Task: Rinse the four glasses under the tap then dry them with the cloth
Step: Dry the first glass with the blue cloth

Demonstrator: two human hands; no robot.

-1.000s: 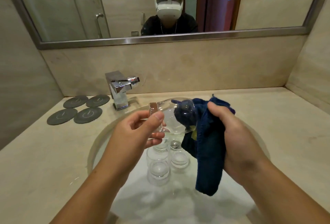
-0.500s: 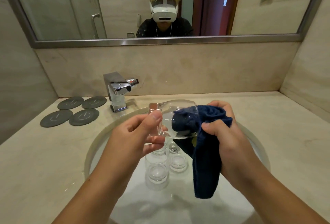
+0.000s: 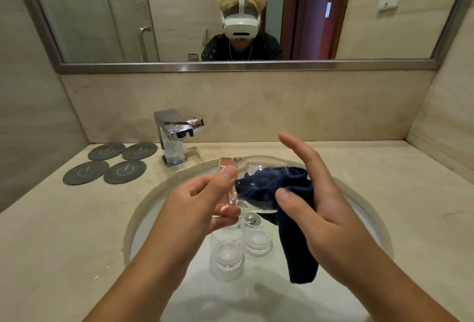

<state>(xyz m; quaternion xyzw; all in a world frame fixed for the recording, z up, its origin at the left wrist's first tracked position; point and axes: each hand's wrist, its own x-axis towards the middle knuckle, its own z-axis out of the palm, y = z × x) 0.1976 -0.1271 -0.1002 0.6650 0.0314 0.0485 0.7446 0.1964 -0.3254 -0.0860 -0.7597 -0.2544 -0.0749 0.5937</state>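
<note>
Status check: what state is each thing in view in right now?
Held glass, on its side, cloth stuffed inside.
Cloth, part in glass, rest hanging.
Left hand, pinches the glass base.
Right hand, fingers straight, thumb on cloth.
Sink glasses, upright.
Tap, no water running.
Coasters, flat on counter.

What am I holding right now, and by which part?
Your left hand grips a glass lying sideways by its thick base, thumb on top. The right hand, fingers straight, presses its thumb on the blue cloth stuffed into the mouth.
</note>
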